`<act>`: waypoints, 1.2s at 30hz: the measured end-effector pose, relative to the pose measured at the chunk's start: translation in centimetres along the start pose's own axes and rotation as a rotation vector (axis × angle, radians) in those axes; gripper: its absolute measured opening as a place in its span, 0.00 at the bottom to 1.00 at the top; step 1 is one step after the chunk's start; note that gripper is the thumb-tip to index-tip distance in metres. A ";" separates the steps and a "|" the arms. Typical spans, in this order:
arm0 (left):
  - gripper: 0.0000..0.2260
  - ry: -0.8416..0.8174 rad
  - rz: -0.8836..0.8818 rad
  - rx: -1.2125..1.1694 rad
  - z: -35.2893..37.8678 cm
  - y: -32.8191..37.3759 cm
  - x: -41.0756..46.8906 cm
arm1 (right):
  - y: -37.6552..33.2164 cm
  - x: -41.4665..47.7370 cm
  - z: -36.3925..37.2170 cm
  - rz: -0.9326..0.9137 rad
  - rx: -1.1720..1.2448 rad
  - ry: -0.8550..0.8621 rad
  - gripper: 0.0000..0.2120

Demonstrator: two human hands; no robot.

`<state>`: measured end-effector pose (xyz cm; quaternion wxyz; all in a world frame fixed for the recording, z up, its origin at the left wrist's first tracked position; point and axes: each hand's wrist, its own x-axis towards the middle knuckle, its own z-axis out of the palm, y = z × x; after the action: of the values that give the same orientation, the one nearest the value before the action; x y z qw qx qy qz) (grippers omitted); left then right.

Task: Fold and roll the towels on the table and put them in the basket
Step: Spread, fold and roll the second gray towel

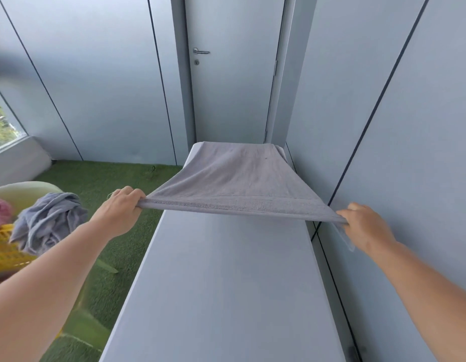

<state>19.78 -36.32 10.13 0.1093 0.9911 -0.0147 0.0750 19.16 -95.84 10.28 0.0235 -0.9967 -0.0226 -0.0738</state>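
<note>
Towel [234,176] near edge taut between my left grip [122,208] and right grip [365,226], both pinching corners; far end on counter [226,283] ahead.

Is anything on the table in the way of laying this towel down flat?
Nothing visible lies on the long grey tabletop beneath the grey cloth towel, which the left hand and right hand hold stretched by its near corners.
</note>
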 end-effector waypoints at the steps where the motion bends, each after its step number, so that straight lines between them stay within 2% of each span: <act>1: 0.08 0.001 0.006 0.016 0.1 -0.2 -1.0 | 0.2 -0.8 0.2 0.002 0.016 0.011 0.10; 6: 0.12 0.055 0.052 0.075 0.2 -2.3 -7.3 | -0.1 -8.1 1.5 0.022 0.084 0.108 0.14; 9: 0.11 0.087 0.042 0.062 0.4 -3.2 -10.7 | -1.0 -13.1 2.2 0.062 0.115 0.169 0.16; 12: 0.11 0.085 0.034 0.036 1.0 -4.1 -14.5 | -1.3 -18.0 3.5 0.196 0.156 0.141 0.17; 16: 0.15 0.088 0.063 -0.014 2.8 -5.6 -20.2 | -2.1 -24.2 4.0 0.182 0.124 0.117 0.17; 20: 0.15 0.034 0.007 -0.043 5.1 -6.4 -25.6 | -2.4 -29.6 4.3 0.363 0.233 -0.003 0.17; 27: 0.16 -0.086 -0.094 -0.055 9.2 -6.7 -33.5 | -1.7 -36.5 7.3 0.340 0.194 -0.064 0.12; 36: 0.16 -0.173 -0.265 0.019 12.3 -5.7 -40.2 | -0.7 -42.2 11.6 0.262 0.236 -0.114 0.16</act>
<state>-17.92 -32.98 -9.09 0.1070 0.9881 0.1074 -0.0254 -20.88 -96.30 -7.44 0.1484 -0.9840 0.0976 -0.0105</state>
